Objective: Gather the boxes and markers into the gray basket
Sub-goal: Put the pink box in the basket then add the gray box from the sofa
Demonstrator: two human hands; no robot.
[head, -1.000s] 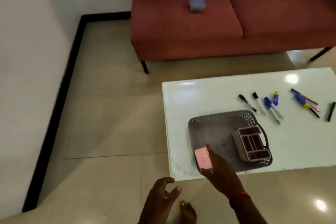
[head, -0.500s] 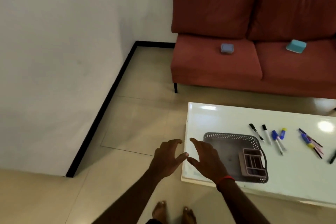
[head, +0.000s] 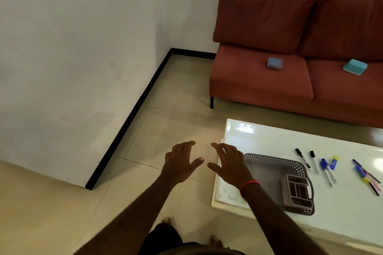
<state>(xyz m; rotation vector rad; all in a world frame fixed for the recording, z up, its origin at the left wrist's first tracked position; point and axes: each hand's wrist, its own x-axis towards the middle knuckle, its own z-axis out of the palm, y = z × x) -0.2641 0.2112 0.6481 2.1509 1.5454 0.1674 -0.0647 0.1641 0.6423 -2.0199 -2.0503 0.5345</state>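
The gray basket [head: 269,166] lies on the white table [head: 275,138], with a small divided organizer [head: 297,189] inside it. The pink box is hidden behind my right forearm. Several markers [head: 323,166] lie scattered on the table to the basket's right. Two boxes rest on the sofa seat: a blue-gray box [head: 274,63] and a teal box [head: 354,67]. My left hand [head: 179,164] hovers over the floor left of the table, fingers spread and empty. My right hand [head: 230,163] is held over the table's left edge, next to the basket, also spread and empty.
A red sofa [head: 290,80] stands behind the table. A white wall with a black baseboard [head: 132,114] runs along the left. Beige floor tiles [head: 165,126] stretch between wall, sofa and table. My bare feet show at the bottom.
One second ago my right hand held a pink box over the basket; now both hands are empty. My view has lifted and turned left, showing more wall and sofa.
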